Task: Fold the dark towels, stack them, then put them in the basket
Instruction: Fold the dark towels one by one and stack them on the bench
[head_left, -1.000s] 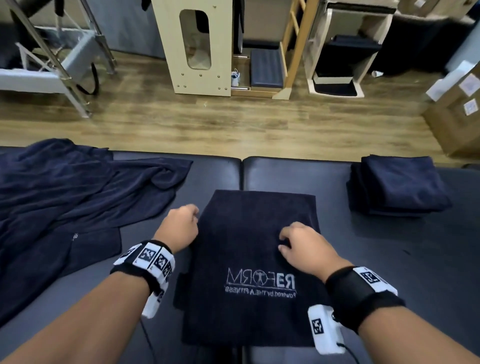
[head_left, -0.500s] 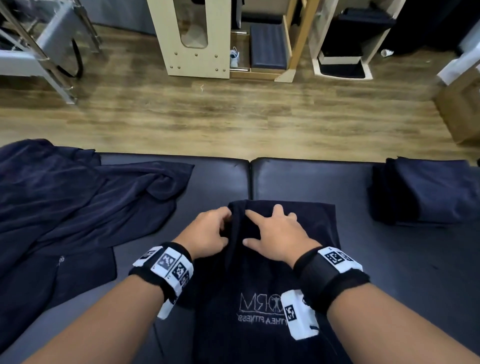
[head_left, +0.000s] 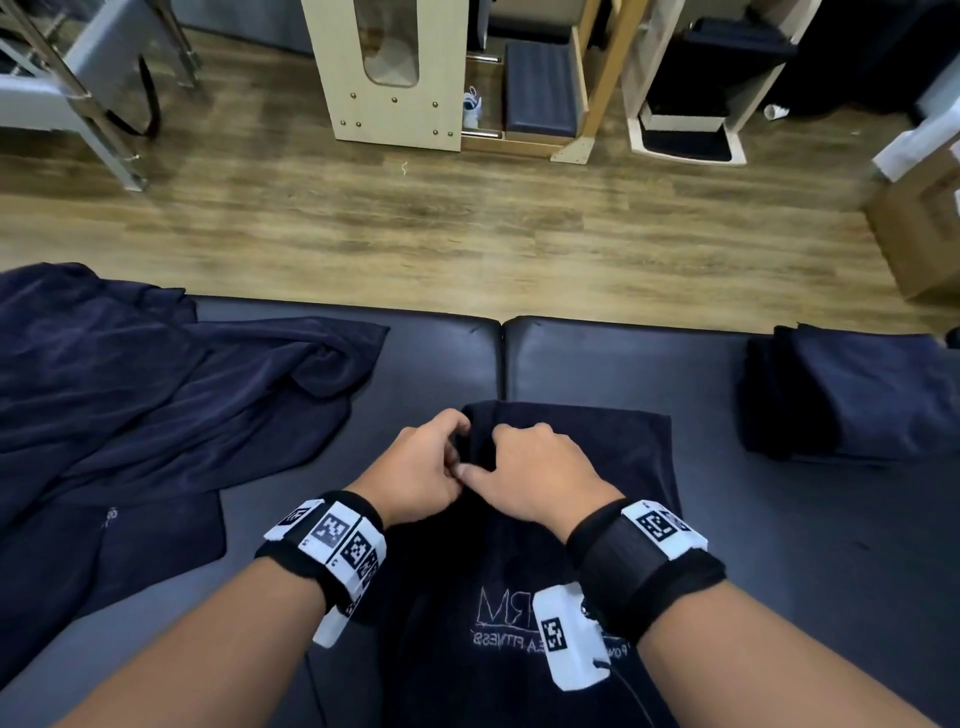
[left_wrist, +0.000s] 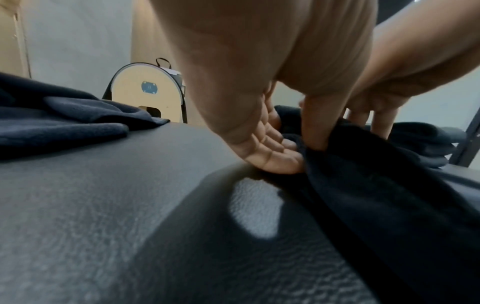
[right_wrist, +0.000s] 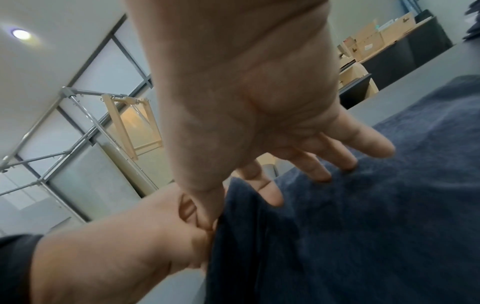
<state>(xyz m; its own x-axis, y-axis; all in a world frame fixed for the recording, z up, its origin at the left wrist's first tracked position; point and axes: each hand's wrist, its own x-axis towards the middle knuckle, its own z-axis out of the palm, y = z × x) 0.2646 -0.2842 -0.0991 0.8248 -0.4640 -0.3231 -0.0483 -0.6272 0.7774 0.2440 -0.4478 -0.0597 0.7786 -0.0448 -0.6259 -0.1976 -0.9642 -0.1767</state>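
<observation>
A dark towel (head_left: 613, 467) with a white logo lies folded lengthwise on the black padded table (head_left: 597, 364). My left hand (head_left: 456, 444) pinches its far left corner, thumb on top and fingers beneath, as the left wrist view shows (left_wrist: 303, 152); the cloth there is lifted off the table. My right hand (head_left: 498, 449) sits right beside it, thumb at the towel's edge and bent fingertips (right_wrist: 322, 174) dug into the cloth. A stack of folded dark towels (head_left: 852, 395) rests at the right. No basket shows in any view.
A heap of unfolded dark towels (head_left: 130, 395) covers the table's left side. Bare table lies between the centre towel and the folded stack. Beyond the far edge is wooden floor (head_left: 467, 234) with wooden equipment (head_left: 395, 67) and cardboard boxes (head_left: 919, 218) at the right.
Both hands have come together at the towel's far left corner. The right hand went from flat on the cloth to bent fingers, and the corner is now raised.
</observation>
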